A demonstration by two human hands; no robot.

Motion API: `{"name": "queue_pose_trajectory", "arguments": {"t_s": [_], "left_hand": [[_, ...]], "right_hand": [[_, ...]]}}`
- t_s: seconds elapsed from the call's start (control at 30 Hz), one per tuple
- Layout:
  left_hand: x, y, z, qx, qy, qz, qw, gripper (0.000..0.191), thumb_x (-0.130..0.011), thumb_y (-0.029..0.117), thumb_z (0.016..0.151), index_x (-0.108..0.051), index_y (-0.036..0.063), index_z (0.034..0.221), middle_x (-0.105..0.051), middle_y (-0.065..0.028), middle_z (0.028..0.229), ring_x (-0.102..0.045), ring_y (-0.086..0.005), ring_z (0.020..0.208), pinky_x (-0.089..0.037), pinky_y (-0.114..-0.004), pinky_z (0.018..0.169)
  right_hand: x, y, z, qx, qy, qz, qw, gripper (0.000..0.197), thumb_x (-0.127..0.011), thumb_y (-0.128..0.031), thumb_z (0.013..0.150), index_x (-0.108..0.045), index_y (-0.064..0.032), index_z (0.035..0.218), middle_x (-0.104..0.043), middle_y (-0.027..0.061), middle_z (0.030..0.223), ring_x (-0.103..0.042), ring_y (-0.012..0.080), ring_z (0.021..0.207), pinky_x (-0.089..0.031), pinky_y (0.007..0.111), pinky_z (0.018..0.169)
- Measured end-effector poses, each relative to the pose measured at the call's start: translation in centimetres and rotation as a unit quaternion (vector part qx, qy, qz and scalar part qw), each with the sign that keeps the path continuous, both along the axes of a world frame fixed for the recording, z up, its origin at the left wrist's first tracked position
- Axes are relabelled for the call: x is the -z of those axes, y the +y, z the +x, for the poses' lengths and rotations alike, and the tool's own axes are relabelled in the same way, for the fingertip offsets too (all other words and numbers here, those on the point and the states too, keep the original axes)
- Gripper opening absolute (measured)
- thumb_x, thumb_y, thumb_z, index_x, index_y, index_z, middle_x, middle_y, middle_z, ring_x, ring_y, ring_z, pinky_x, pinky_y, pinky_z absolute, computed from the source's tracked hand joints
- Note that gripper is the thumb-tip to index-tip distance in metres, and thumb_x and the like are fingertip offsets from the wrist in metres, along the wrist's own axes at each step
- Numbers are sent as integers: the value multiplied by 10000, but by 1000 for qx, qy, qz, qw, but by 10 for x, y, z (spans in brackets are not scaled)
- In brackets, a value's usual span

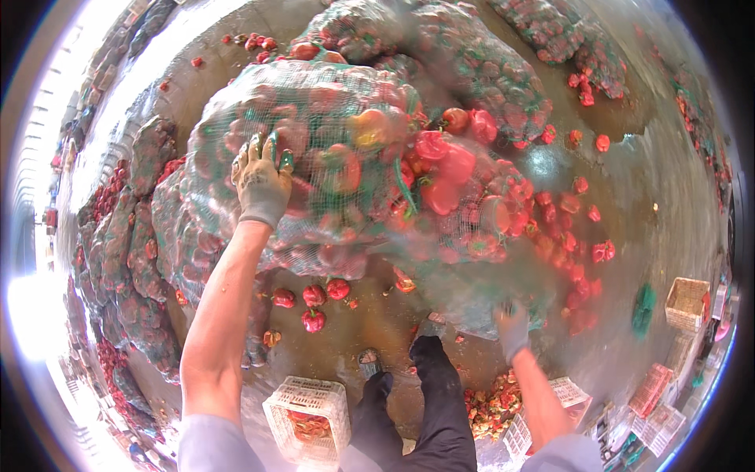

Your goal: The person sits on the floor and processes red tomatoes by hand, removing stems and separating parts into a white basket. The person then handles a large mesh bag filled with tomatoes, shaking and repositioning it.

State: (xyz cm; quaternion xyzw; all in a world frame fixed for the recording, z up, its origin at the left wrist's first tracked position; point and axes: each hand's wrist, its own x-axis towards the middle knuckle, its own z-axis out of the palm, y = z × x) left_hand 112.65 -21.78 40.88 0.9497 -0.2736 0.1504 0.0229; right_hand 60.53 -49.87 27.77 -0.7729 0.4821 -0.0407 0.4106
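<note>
A bulging green mesh sack [342, 112] of red bell peppers lies across the heap before me. My left hand [262, 180], in a grey glove with stained fingertips, rests on its left part with the fingers apart. Loose red peppers [442, 168] show uncovered at the sack's right end. Lower right, my gloved right hand [512, 321] is closed on a bunched stretch of green netting [472, 295]. Motion blurs that hand and the netting, and I cannot tell which sack the netting belongs to.
More filled mesh sacks [478, 71] lie behind and at the left [138, 253]. Peppers [569, 236] are strewn over the wet floor at right. By my feet are several loose peppers [314, 295], a white plastic crate [309, 413] holding scraps, and a pile of pepper scraps [492, 404].
</note>
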Motion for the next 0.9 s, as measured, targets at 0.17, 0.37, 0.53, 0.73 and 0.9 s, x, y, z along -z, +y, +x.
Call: {"name": "queue_pose_trajectory", "arguments": {"t_s": [0.17,0.37,0.53,0.73,0.9], "left_hand": [[48,-23,-5,-37,-26,-16,999,752,-608,358,932,-402,76,1598,-446,-227,1570,-398,-481,1427,-286,-597,1195],[53,-25,-5,-32,-35,-26,999,705,-558,361,964,-411,103,1604,-434,-209,1589,-371,-451,1450,-238,-592,1214],[52,-24,2,33,-34,-44,998,662,-503,295,981,-416,9,1572,-440,-213,1584,-379,-428,1451,-213,-568,1226],[54,-26,4,31,-31,-45,998,661,-492,306,987,-418,2,1569,-445,-220,1586,-377,-419,1469,-203,-562,1237],[49,-22,0,16,-25,-38,999,674,-512,282,964,-418,6,1572,-428,-222,1596,-365,-427,1474,-204,-579,1232]], "right_hand": [[13,-142,201,-29,-102,24,994,304,-738,-169,878,-701,3,1125,-667,117,801,-630,179,786,-529,399,734],[20,-193,397,-9,-124,266,956,329,-774,-322,950,-722,-38,1108,-566,13,663,-497,116,520,-375,334,442],[57,-174,437,-109,-78,371,919,232,-779,-280,953,-720,-78,1049,-571,-29,701,-458,91,571,-351,305,497],[82,-141,380,-169,-121,339,917,160,-766,-203,888,-759,-70,976,-616,-15,719,-509,81,601,-406,290,548],[36,-87,312,-49,-153,338,927,155,-725,-154,886,-750,-56,1003,-652,-12,769,-543,74,651,-437,254,585]]}}
